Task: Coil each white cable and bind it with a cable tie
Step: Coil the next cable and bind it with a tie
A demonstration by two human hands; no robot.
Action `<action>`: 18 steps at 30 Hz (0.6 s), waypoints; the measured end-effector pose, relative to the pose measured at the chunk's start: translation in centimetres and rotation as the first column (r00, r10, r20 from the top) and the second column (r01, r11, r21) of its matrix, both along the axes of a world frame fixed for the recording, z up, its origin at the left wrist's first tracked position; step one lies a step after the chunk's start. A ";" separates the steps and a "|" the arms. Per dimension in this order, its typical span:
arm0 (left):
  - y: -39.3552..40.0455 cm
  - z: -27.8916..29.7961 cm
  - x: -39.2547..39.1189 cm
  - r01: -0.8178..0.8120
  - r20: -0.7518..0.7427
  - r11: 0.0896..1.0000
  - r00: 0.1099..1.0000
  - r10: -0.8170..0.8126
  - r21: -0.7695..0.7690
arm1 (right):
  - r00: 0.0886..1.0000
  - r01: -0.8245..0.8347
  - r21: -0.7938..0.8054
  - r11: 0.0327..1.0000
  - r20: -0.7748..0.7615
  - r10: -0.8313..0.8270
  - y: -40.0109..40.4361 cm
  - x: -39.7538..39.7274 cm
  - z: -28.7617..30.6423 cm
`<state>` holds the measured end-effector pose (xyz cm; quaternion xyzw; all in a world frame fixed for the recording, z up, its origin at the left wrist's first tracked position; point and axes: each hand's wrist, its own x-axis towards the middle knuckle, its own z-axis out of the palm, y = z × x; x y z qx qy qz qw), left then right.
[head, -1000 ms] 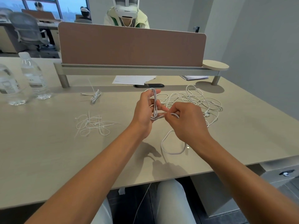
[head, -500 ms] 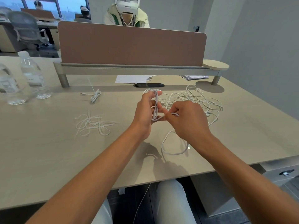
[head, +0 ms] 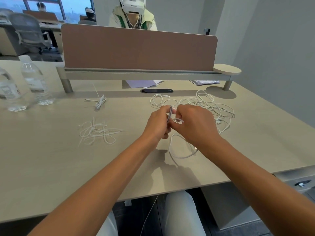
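Note:
My left hand (head: 157, 123) grips a small coil of white cable (head: 169, 114) held upright above the desk. My right hand (head: 194, 124) pinches the same cable right beside the coil, a short white stretch showing between its fingers. The free tail of this cable (head: 177, 150) hangs down in a loop onto the desk below my hands. A tangled heap of loose white cables (head: 202, 103) lies just behind my hands. A scattered pile of white cable ties (head: 98, 132) lies to the left. One bound cable bundle (head: 100, 102) rests further back left.
Two clear water bottles (head: 36, 80) stand at the far left of the desk. A brown divider panel (head: 138, 48) on a raised shelf runs across the back, with a person in a headset behind it. A black grommet (head: 156, 90) and papers (head: 143, 83) lie under the shelf.
My right hand has risen and closed in against my left hand, carrying the cable up beside the coil. The hanging tail loop has shifted slightly.

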<state>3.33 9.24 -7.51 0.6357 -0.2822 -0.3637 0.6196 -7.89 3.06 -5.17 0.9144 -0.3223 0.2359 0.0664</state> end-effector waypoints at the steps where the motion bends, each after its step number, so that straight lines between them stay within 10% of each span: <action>1: 0.0 -0.1 0.2 -0.002 -0.014 1.000 1.000 0.002 -0.012 | 1.000 0.019 0.048 0.999 0.019 -0.020 -0.1 -0.1 -0.2; 4: 0.1 -0.4 1.0 -0.040 -0.090 0.997 0.995 0.034 -0.070 | 0.982 -0.061 0.499 0.865 0.186 -0.038 -0.6 -0.4 -0.3; 6: 0.1 -0.7 1.5 -0.069 -0.154 0.992 0.987 0.053 -0.105 | 0.945 -0.194 0.807 0.558 0.307 -0.115 -0.4 -0.9 -0.4; 10: 0.2 -1.4 1.8 -0.078 -0.239 0.990 0.970 0.048 -0.115 | 0.809 -0.454 0.870 0.192 0.493 -0.320 -0.2 -1.5 -1.0; 18: 0.3 -1.3 0.4 0.061 -0.187 0.989 0.979 -0.085 -0.133 | 0.775 -0.259 0.760 0.596 0.532 -0.341 -0.9 -1.2 0.1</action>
